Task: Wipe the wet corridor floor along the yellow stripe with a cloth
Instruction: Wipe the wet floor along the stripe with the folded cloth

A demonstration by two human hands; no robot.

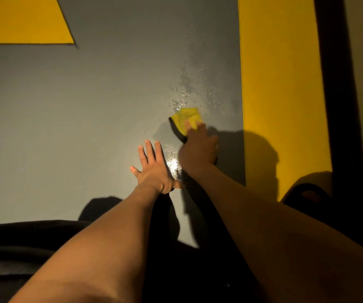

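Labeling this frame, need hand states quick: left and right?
Left hand: open, fingers spread flat on the grey floor.
Right hand: presses the yellow cloth to the floor; whether its fingers curl round it cannot be told.

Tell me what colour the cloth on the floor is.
Yellow with a dark edge; the cloth shows in the head view, under the right hand.
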